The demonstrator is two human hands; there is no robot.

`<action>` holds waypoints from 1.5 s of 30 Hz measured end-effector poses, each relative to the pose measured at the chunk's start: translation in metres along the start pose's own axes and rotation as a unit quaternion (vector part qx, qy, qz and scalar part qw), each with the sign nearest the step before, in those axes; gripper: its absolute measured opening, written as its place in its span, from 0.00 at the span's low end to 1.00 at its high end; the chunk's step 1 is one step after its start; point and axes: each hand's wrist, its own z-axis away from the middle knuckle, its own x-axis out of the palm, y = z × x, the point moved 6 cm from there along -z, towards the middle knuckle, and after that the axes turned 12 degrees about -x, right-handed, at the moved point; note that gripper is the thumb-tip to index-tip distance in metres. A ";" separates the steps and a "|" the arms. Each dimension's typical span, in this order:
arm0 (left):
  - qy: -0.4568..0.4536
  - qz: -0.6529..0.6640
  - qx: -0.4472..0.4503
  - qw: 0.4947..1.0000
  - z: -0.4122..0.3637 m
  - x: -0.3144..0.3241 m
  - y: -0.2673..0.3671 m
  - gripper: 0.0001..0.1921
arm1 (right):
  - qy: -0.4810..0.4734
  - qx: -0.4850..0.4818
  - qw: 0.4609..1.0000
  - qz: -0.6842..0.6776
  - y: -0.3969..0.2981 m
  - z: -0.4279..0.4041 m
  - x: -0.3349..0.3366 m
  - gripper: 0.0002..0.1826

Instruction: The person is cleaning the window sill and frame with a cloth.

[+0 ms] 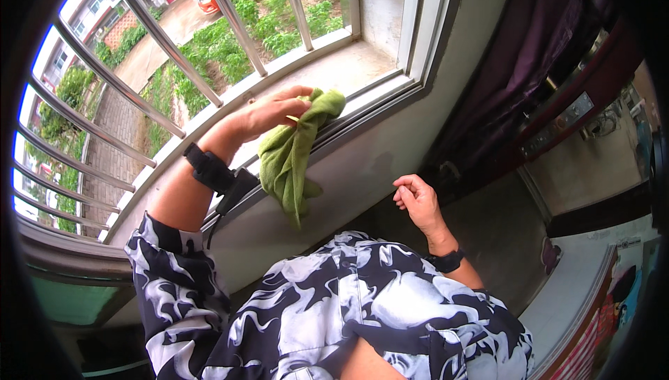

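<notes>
A crumpled green cloth [292, 152] lies over the white window frame and its dark sill track, its lower part hanging down the wall side. My left hand [272, 111] grips the upper part of the cloth, its fingertips partly hidden in the folds. A black strap with a small device [209, 171] sits around my left wrist. Away from the window, my right hand [417, 200] hangs in the air near the wall, fingers curled loosely with nothing visible in them. It too wears a black wrist strap [448, 261].
Curved metal window bars [230, 19] stand just outside the pale sill [334, 66]. A dark purple curtain [502, 66] hangs to the right of the window. At the lower right stands a white-topped surface [569, 270] beside patterned fabric.
</notes>
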 end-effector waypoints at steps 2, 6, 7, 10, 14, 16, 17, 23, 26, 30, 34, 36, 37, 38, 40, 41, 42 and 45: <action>-0.078 -0.064 0.001 0.995 -0.002 -0.006 0.001 0.23 | 0.005 0.006 1.000 0.001 0.002 0.002 0.000 0.06; -0.069 -0.370 0.186 0.908 0.008 0.004 0.017 0.29 | 0.013 0.004 1.000 0.006 0.005 0.007 -0.003 0.06; -0.074 -0.438 0.168 0.880 0.008 0.008 0.012 0.33 | 0.015 0.004 1.000 0.006 0.005 0.008 -0.003 0.06; -0.047 -0.500 0.195 0.842 0.003 0.015 0.003 0.38 | 0.019 0.005 1.000 0.014 0.007 0.013 -0.004 0.06; -0.055 -0.546 0.194 0.813 -0.001 0.016 0.013 0.36 | 0.025 0.015 1.000 0.009 0.007 0.018 -0.002 0.06; -0.057 -0.525 0.208 0.823 -0.004 0.016 0.013 0.33 | 0.034 0.013 0.999 0.013 0.008 0.019 -0.004 0.06; -0.057 -0.504 0.219 0.833 -0.005 0.014 0.013 0.30 | 0.038 0.014 0.999 0.016 0.008 0.021 -0.006 0.06; 0.034 -0.448 0.305 0.840 -0.001 0.013 0.008 0.11 | 0.063 0.016 0.997 0.037 0.011 0.027 -0.013 0.06; 0.117 -0.428 0.318 0.838 -0.024 0.030 0.027 0.13 | 0.061 0.023 0.997 0.042 0.006 0.024 -0.010 0.06; 0.159 -0.504 0.247 0.813 -0.050 0.028 0.034 0.09 | 0.045 -0.006 0.998 0.047 -0.003 0.017 -0.001 0.06; 0.174 -0.511 0.183 0.822 -0.031 -0.003 0.073 0.07 | 0.072 -0.017 0.995 0.062 -0.002 0.026 -0.012 0.06; 0.149 -0.493 0.156 0.843 -0.024 -0.031 0.083 0.08 | 0.093 -0.010 0.994 0.064 0.000 0.030 -0.019 0.06; 0.138 -0.495 0.167 0.841 -0.019 -0.037 0.084 0.10 | 0.090 -0.012 0.994 0.063 0.000 0.029 -0.020 0.06; 0.145 -0.446 0.135 0.873 -0.023 -0.059 0.079 0.10 | 0.090 -0.018 0.993 0.069 -0.002 0.027 -0.021 0.06; 0.139 -0.398 0.107 0.900 -0.022 -0.071 0.075 0.11 | 0.090 -0.026 0.993 0.075 -0.006 0.027 -0.023 0.06; 0.141 -0.397 0.107 0.901 -0.021 -0.074 0.074 0.11 | 0.088 -0.026 0.993 0.076 -0.010 0.028 -0.021 0.06; 0.153 -0.414 0.082 0.893 -0.021 -0.079 0.071 0.10 | 0.083 -0.028 0.994 0.069 -0.012 0.026 -0.017 0.06; 0.214 -0.488 0.073 0.843 -0.020 -0.096 0.056 0.11 | 0.059 -0.046 0.994 0.074 -0.018 0.010 -0.019 0.06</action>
